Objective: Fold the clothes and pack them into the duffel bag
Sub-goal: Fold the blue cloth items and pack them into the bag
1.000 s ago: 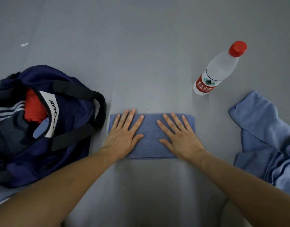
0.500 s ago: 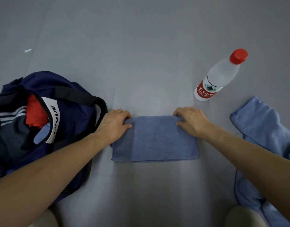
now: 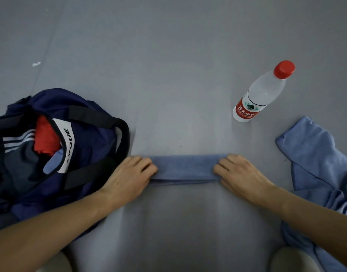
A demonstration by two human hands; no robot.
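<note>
Blue cloth (image 3: 183, 168), folded into a narrow strip on the floor; my left hand (image 3: 127, 178) and right hand (image 3: 242, 176) pinch its ends. Water bottle (image 3: 261, 93) stands beyond-right, loose blue garment (image 3: 315, 163) right. Open duffel bag (image 3: 86, 134) touching left hand holds red and dark clothes.

So the folded cloth (image 3: 185, 167) lies crosswise on the floor (image 3: 168, 65), just below the middle of the frame. The left hand (image 3: 127, 179) grips its left end and the right hand (image 3: 241, 173) grips its right end. The duffel bag (image 3: 94, 138) is at the left edge, right beside the left hand, with packed clothes (image 3: 21, 160) inside. The water bottle (image 3: 260, 95) stands upper right, behind the cloth and apart from it. A loose garment (image 3: 315, 163) is heaped along the right edge.
</note>
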